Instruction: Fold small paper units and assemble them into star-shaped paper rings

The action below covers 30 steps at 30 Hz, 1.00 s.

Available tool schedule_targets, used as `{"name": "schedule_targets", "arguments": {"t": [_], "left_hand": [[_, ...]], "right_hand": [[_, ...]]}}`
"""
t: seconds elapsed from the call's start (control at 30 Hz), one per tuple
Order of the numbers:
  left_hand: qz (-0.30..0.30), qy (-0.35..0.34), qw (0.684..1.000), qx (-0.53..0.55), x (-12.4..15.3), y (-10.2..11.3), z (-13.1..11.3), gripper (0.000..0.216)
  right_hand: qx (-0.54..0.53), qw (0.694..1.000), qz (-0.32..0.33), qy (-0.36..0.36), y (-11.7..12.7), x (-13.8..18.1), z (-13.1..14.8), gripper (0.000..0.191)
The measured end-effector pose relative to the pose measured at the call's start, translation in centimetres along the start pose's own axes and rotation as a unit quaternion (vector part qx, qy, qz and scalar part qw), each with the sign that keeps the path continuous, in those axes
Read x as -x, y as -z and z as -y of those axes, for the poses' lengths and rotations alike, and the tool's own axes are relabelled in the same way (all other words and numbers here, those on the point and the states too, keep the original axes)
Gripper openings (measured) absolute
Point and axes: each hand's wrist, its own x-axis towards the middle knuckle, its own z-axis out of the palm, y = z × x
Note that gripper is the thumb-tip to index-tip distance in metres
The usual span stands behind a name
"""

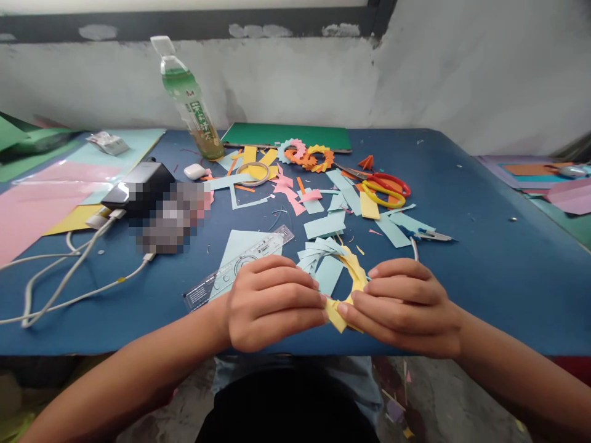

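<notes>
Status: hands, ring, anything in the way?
Left hand, right hand: both on yellow part of ring. Ring blue and yellow, closure unclear. Close by: ruler at left hand, scraps beyond ring.

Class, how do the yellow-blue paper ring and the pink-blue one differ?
The yellow-blue ring is held by the left hand and right hand; the pink-blue ring lies farther back. The yellow-blue ring has yellow pieces; the pink-blue ring has pink instead. Both share light blue pieces and jagged edges.
</notes>
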Motion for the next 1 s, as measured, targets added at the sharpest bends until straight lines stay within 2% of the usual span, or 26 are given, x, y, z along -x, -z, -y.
{"name": "schedule_targets", "arguments": {"t": [0.1,0.27,0.37,0.5,0.57,0.7,0.87,1.0], "left_hand": [[-0.006,-0.026,1.000,0.005,0.0,-0.3,0.3,0.022],[0.005,-0.022,1.000,0.015,0.0,-0.1,0.3,0.021],[0.001,-0.014,1.000,0.022,0.1,0.1,-0.2,0.022],[0.011,0.061,0.998,0.006,0.1,0.4,-0.6,0.025],[0.003,0.049,0.999,-0.001,0.1,0.5,-0.5,0.024],[-0.020,-0.017,0.999,-0.019,0.0,0.6,0.2,0.019],[-0.029,-0.016,0.999,-0.026,0.0,0.7,0.3,0.018],[-0.028,-0.022,0.999,-0.027,0.1,0.6,0.2,0.016]], "right_hand": [[-0.026,1.000,0.000,0.006,-0.1,-0.4,-0.2,0.022],[-0.074,0.997,-0.020,-0.019,-0.6,-0.6,-0.1,0.020],[-0.113,0.990,-0.046,-0.074,-0.9,-0.8,0.0,0.022],[-0.175,0.970,-0.047,-0.159,-1.4,-1.2,0.2,0.026],[-0.202,0.961,-0.068,-0.177,-1.6,-1.3,0.4,0.024],[-0.201,0.957,-0.093,-0.187,-2.0,-1.2,0.4,0.017],[-0.151,0.968,-0.088,-0.183,-1.9,-0.8,0.3,0.019],[-0.154,0.972,-0.068,-0.165,-1.7,-0.8,0.4,0.020]]}}
